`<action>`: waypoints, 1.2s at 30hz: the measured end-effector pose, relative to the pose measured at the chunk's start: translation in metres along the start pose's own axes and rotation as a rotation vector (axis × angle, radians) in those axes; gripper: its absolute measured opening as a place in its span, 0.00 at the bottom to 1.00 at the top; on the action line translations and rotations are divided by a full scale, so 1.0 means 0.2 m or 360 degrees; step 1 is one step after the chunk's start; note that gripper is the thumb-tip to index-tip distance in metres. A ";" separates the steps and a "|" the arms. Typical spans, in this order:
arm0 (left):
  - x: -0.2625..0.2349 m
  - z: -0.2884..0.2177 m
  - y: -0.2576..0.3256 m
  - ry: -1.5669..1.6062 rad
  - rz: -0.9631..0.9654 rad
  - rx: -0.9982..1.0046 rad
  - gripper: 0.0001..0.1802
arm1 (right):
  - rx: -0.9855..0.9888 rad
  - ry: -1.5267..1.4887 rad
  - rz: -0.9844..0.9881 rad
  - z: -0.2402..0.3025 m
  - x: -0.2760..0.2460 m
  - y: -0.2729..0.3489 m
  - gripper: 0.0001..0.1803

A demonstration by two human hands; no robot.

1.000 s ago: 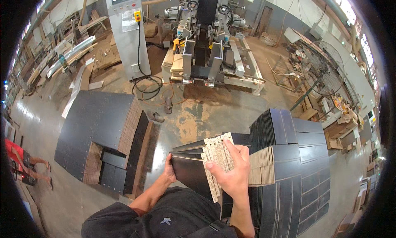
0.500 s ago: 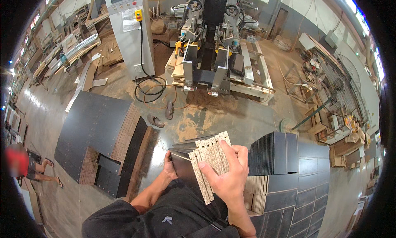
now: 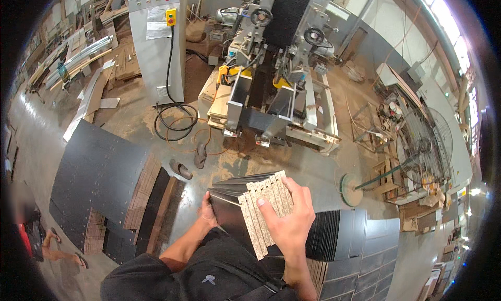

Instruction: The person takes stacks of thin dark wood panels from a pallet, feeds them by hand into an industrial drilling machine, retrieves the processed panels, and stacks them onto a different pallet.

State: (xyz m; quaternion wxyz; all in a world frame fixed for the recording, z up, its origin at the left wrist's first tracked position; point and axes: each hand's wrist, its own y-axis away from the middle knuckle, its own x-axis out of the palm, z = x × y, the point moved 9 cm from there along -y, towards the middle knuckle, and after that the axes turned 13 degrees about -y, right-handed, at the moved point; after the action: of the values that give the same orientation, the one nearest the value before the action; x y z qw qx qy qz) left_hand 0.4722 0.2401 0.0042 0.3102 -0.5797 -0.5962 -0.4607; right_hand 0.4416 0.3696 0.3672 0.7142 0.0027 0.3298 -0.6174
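Got a bundle of dark boards (image 3: 248, 215) just below mid-frame, chipboard edges facing up at me, each running long-ways from upper left to lower right. It's barely shifted since half a second ago: left hand (image 3: 207, 215) holding its left side, right hand (image 3: 292, 217) gripping across those edges. The board stack (image 3: 347, 236), lower right, and machine (image 3: 284, 35), top, now sit lower.

the boards (image 3: 250, 209) are black with speckled cream edges (image 3: 253, 225), the cabinet (image 3: 155, 66) grey, the switch box (image 3: 171, 17) yellow
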 end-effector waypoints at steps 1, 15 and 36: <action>0.00 -0.07 -0.05 -0.0025 -0.0027 0.0004 0.55 | -0.0001 0.0008 -0.0013 0.00 0.05 -0.07 0.29; -0.15 -0.60 -0.53 0.0033 -0.0140 -0.0116 0.60 | 0.0092 -0.0151 -0.0043 -0.17 0.53 -0.76 0.24; 0.01 -0.59 -0.82 0.0013 -0.0239 0.0031 0.57 | 0.1741 -0.1553 0.0078 -0.99 0.57 -0.61 0.25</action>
State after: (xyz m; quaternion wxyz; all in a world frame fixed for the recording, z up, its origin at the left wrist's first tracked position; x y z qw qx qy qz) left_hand 0.2930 0.1489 0.0216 0.2829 -0.5286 -0.6411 -0.4791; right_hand 0.2441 0.3224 0.2074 0.6898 0.0910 -0.3814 -0.6086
